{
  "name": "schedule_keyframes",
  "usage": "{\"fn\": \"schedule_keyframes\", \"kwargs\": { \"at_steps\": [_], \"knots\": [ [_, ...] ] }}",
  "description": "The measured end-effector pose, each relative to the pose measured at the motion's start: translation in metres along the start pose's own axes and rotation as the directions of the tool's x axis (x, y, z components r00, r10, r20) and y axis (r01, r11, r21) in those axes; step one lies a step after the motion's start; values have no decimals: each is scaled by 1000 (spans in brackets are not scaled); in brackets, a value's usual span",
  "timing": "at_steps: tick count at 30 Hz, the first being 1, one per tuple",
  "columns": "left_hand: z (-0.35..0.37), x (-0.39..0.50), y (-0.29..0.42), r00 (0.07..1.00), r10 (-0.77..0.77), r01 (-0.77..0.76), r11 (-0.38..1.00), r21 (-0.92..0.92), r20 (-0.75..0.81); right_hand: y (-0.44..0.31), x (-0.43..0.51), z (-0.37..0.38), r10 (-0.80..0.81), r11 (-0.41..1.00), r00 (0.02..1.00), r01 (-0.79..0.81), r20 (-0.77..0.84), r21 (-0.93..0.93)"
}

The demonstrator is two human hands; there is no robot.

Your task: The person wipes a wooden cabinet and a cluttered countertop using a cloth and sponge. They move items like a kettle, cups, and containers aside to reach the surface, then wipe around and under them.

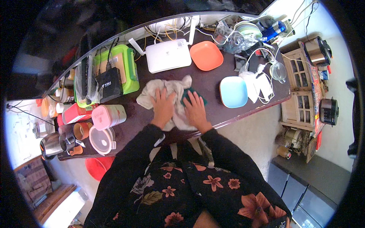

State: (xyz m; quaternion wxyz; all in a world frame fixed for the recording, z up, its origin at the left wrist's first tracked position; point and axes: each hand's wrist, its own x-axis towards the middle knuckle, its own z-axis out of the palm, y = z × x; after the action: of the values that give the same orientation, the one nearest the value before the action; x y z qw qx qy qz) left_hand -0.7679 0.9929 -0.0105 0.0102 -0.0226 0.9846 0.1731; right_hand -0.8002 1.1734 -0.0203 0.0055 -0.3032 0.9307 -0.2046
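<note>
A crumpled off-white cloth (pixel 177 112) lies on the dark brown tabletop in front of me. My left hand (pixel 164 107) rests on it from above, fingers spread, not visibly gripping. At the cloth's right side, my right hand (pixel 196 109) lies palm down with its fingers apart. Under those fingers a dark green piece (pixel 203 100) shows, perhaps another cloth or a pad; most of it is covered. To the right sits a light-blue square plate (pixel 233 92). An orange square plate (pixel 206 56) is farther back, beside a white router (pixel 168 56).
At left stand a green plastic bin (pixel 131 69) with a black set-top box (pixel 109 85), a pink-lidded container (pixel 106 117), a round clear-lidded container (pixel 101 139) and a steel kettle (pixel 52 145). White cables (pixel 268 98) and bagged items (pixel 228 38) crowd the right end. A red bucket (pixel 98 168) is below.
</note>
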Motion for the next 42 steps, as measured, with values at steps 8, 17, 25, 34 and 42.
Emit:
{"fn": "schedule_keyframes", "kwargs": {
  "at_steps": [8, 17, 25, 34, 42],
  "knots": [
    [-11, -29, 9, 995, -24, 31, 997, -73, 93, 5, -33, -19, 85, 996, 995, -85, 54, -14],
    [-11, 36, -29, 937, -323, 327, 945, 3, -134, 22, 93, 6, 138, 989, 972, -145, -188, -24],
    [-20, 17, -43, 979, -179, 191, 973, 128, -101, -2, 76, 13, -71, 995, 995, 76, -75, 60],
    [-17, 6, -48, 986, -160, 164, 982, 96, -48, 78, 77, -2, 438, 890, 869, -455, -229, -23],
    [-19, -20, -13, 984, -174, 177, 982, 66, -47, 27, 61, 9, 116, 993, 971, -119, -209, -6]
  ]
}}
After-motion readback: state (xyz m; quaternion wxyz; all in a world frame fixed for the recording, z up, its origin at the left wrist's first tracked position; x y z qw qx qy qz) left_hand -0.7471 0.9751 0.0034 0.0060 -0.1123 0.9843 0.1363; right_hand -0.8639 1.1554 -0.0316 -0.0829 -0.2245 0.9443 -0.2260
